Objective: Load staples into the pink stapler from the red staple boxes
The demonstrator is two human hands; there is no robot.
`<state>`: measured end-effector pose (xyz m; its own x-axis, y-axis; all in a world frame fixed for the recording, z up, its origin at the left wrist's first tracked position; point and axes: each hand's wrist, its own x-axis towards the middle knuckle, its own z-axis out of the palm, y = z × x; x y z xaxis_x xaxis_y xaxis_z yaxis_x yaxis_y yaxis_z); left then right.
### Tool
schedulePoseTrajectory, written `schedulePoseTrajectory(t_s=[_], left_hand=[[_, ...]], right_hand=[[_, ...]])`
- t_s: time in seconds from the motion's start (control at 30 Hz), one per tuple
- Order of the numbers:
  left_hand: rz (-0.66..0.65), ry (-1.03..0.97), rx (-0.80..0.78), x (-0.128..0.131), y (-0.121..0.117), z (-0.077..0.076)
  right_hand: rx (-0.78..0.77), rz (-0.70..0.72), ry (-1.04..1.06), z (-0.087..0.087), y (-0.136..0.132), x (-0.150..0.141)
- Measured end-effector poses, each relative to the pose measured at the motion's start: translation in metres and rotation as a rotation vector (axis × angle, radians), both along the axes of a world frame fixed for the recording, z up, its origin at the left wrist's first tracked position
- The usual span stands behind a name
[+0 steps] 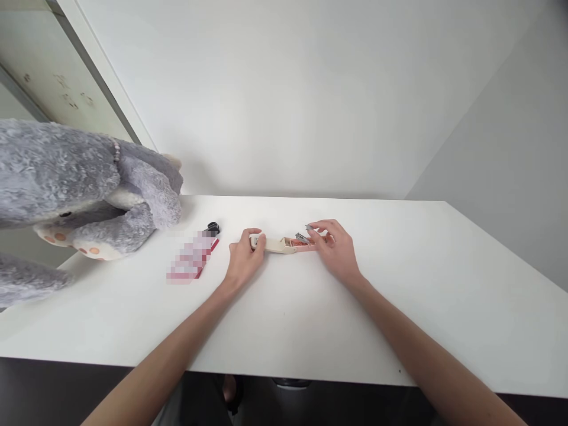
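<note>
Now, your left hand (pixel 247 253) grips one end of the opened stapler (pixel 276 245) — best steadied flat between both hands while your right hand (pixel 336 245) pinches the small grey piece (pixel 309 227).

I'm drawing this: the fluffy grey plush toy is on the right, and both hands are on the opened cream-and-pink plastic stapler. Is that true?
No, the head view shows the fluffy grey plush toy on the left. The left hand and right hand are on the opened cream-and-pink plastic stapler.
</note>
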<state>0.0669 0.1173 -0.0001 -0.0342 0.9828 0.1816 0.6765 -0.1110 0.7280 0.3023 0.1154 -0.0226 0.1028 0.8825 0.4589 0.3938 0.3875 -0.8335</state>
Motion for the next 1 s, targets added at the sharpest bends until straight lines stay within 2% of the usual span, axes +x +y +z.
schedulePoseTrajectory(t_s=[0.37, 0.6, 1.0], left_hand=[[0.021, -0.055, -0.026, -0.0027, 0.0047, -0.0037], [0.025, -0.078, -0.011, -0.0041, 0.0055, -0.0069], [0.036, -0.077, -0.003, -0.0047, 0.0061, -0.0085]], right_hand=[[-0.027, 0.15, -0.072, -0.0035, 0.0007, 0.0031], [-0.031, 0.171, -0.132, -0.0072, 0.0035, 0.0035], [-0.061, 0.204, -0.085, -0.0044, 0.0009, 0.0027]])
